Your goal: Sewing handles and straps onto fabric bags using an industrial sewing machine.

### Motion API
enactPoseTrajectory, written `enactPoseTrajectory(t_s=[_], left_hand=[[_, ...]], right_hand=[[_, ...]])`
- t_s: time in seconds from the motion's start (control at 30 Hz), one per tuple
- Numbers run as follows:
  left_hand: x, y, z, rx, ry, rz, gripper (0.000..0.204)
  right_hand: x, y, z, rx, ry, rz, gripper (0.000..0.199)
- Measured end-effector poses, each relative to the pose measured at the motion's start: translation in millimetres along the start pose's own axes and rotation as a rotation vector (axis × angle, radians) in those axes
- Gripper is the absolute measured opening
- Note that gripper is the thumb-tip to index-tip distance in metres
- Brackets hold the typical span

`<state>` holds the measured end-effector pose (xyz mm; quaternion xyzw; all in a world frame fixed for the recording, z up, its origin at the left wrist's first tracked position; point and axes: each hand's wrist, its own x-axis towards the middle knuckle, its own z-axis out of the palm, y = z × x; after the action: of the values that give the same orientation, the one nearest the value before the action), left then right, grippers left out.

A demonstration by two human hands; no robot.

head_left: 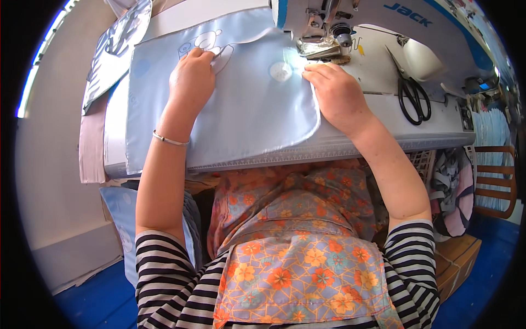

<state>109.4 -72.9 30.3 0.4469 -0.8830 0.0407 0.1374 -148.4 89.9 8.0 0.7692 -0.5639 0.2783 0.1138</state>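
A light-blue, satiny fabric panel (235, 115) with a printed cartoon figure and rounded corners lies across the sewing machine table. My left hand (193, 77) is over its far left part, fingers closed on a narrow pale fabric strip (255, 37). That strip curves right toward the panel's far edge by the sewing machine (361, 22). With fingers and thumb pinched, my right hand (337, 90) grips the panel's right edge, just in front of the presser foot area (323, 50). A bright lamp spot shines on the cloth beside it.
Black-handled scissors (412, 93) lie on the table right of my right hand. Silvery striped material (115, 52) and a pink cloth (93, 140) hang at the left. A wooden chair (496, 181) and a cardboard box (457, 263) are at the right.
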Motion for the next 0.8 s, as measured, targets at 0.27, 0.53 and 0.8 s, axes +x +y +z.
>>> enactPoseTrajectory(t_s=[0.27, 0.53, 0.8], left_hand=[[24, -23, -18, -0.656, -0.103, -0.253, 0.031], [-108, 47, -80, -1.670, -0.255, -0.131, 0.044], [-97, 88, -88, -1.937, -0.002, -0.262, 0.043]], right_hand=[[2, -1, 3, 0.013, 0.032, 0.011, 0.026], [-12, -56, -23, 0.537, 0.171, 0.127, 0.043], [-39, -118, -34, 1.526, -0.451, 0.707, 0.041]])
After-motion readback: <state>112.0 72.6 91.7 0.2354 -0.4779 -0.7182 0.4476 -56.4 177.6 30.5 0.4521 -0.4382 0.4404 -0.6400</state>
